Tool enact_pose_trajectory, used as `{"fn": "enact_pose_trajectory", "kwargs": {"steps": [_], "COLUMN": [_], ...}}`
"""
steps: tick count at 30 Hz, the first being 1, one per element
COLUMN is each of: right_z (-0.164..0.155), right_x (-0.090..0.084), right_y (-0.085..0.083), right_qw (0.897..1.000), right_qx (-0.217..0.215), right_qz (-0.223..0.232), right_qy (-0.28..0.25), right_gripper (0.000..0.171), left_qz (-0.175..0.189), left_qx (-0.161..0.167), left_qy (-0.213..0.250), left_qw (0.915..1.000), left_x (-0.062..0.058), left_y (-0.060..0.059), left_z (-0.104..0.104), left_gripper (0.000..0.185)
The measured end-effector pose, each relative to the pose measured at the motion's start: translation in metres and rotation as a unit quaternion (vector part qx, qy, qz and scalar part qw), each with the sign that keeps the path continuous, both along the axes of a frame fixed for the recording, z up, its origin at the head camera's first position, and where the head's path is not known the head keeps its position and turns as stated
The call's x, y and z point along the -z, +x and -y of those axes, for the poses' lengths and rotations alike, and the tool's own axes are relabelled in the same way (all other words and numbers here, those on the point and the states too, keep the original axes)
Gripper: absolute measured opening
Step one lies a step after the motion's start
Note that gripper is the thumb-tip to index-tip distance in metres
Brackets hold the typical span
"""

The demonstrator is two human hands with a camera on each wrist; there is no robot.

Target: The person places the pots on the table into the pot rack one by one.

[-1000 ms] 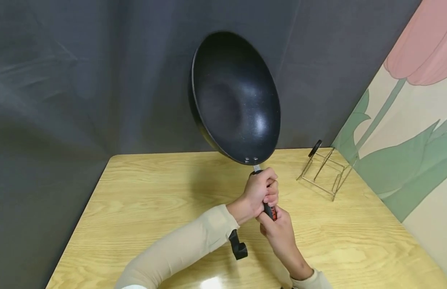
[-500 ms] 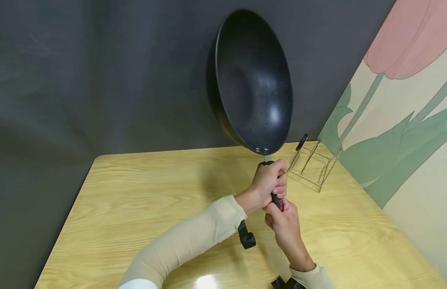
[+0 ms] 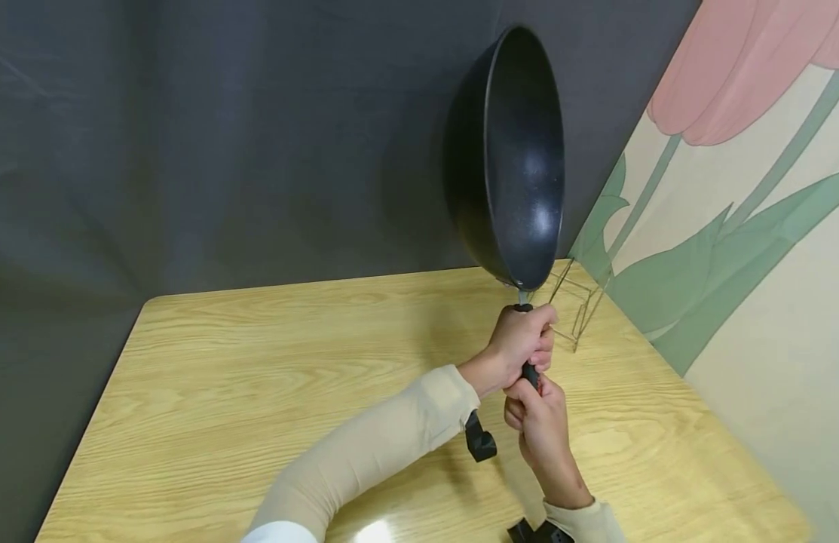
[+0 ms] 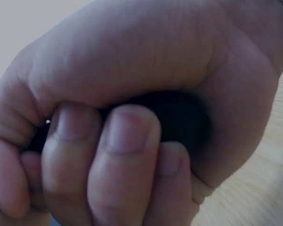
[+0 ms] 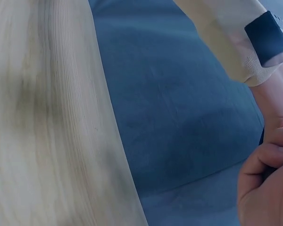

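A large black wok (image 3: pixel 531 173) is held up in the air above the table's back edge, bowl on top and handle pointing down. Its inside faces right and partly toward me. My left hand (image 3: pixel 524 339) grips the black handle (image 4: pixel 181 120) just under the bowl, fingers curled round it in the left wrist view. Right below, my right hand (image 3: pixel 541 415) grips the lower end of the same handle, its thumb lying along it. Most of the handle is hidden by the two hands.
Behind the wok, at the table's back right corner, stands a thin wire rack (image 3: pixel 575 309), partly covered by the bowl. The wooden table (image 3: pixel 256 392) meets a dark curtain (image 3: pixel 290 151) at the back and a flower-painted wall (image 3: pixel 731 249) at the right.
The view has swung, so the rack and table sit further left. The wok has turned on its handle, its inside now facing more to the right. Both hands keep their grip.
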State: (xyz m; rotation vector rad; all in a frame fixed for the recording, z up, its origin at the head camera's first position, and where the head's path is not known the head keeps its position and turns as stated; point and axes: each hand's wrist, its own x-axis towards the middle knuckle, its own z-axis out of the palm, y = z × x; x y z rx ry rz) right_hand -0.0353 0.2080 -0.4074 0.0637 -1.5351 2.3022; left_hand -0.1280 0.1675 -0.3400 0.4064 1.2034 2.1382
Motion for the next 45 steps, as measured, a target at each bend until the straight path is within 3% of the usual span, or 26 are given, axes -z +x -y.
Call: {"fn": "enact_pose_trajectory", "kwargs": {"steps": [8,21,30,38,41,45], "right_z": [-0.015,-0.038,-0.042,-0.050,-0.054,-0.055], "right_x": [0.004,0.010,0.012,0.017,0.020,0.022], "right_y": [0.009,0.020,0.023,0.027,0.028,0.028], "right_qw": [0.999,0.993,0.988,0.989,0.982,0.966], "right_qx": [-0.013,-0.059,-0.085,-0.093,-0.119,-0.161], "right_qz": [-0.022,-0.066,-0.083,-0.080,-0.093,-0.099], "right_qy": [-0.039,-0.084,-0.102,-0.080,-0.110,-0.177], "right_gripper": [0.033,0.038,0.036,0.033,0.034,0.032], "left_qz": [-0.010,-0.019,-0.032,-0.065,-0.079,-0.102], "left_qx": [0.014,-0.015,-0.052,-0.055,-0.054,-0.055], "left_qy": [-0.021,-0.083,-0.144,-0.204,-0.220,-0.252], "left_qw": [0.9996,0.9963,0.9877,0.9753,0.9709,0.9609], "left_x": [0.003,0.003,0.003,0.005,0.006,0.008], "left_y": [0.009,0.024,0.033,0.042,0.044,0.044], "left_z": [-0.025,-0.056,-0.067,-0.078,-0.082,-0.085], "left_gripper": [0.041,0.041,0.046,0.045,0.045,0.045]}}
